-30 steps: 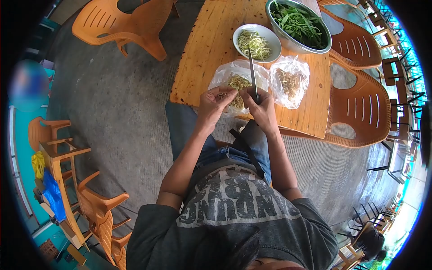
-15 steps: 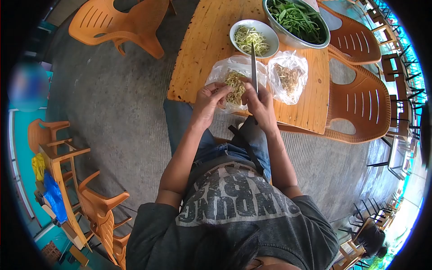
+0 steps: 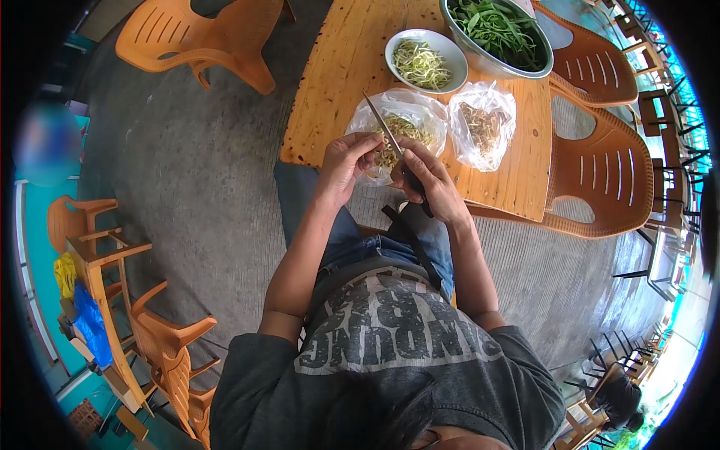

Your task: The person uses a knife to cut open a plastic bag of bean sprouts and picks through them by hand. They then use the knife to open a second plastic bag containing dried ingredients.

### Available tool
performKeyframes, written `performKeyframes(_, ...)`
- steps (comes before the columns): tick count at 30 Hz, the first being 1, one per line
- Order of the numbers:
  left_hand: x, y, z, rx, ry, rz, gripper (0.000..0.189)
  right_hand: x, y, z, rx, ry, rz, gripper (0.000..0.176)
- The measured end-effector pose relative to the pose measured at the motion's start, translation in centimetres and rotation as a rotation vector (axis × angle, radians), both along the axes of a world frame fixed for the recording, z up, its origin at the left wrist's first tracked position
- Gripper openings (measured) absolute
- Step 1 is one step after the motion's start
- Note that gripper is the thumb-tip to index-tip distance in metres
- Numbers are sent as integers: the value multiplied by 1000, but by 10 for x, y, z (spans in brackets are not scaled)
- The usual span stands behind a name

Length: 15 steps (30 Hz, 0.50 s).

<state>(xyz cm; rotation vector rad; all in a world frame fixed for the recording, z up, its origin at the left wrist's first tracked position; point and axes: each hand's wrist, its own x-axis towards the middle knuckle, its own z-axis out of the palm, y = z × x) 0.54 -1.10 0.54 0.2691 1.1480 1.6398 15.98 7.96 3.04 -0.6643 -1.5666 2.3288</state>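
My right hand (image 3: 437,187) is closed round the dark handle of a knife (image 3: 385,127), whose blade slants up and to the left. Close to the blade, the fingers of my left hand (image 3: 347,163) are pinched together; whatever is between them is too small to make out. Both hands are over the near edge of an open clear plastic bag (image 3: 361,121) holding bean sprouts (image 3: 420,135). Right of it lies a second plastic bag (image 3: 508,127) with brownish root trimmings (image 3: 484,126). Behind the bags, a white bowl (image 3: 392,51) contains paler sprouts (image 3: 421,64).
A metal basin (image 3: 525,73) of green leaves (image 3: 499,34) stands at the back right of the wooden table (image 3: 319,105). Brown plastic chairs (image 3: 604,172) line its right side. An orange chair (image 3: 240,45) is on the floor at left.
The knife has swung from pointing nearly straight ahead to slanting left across the sprout bag. My right hand has turned with it, and its blade is now nearer my left fingers.
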Motion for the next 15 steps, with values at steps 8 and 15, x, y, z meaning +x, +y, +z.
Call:
performKeyframes(8, -1, 1, -2, -2, 24, -5, 13, 0, -1, -5, 8, -1, 9, 37)
performKeyframes(15, 2, 3, -3, 15, 12, 40, 13, -3, -3, -5, -3, -21, -37, 36)
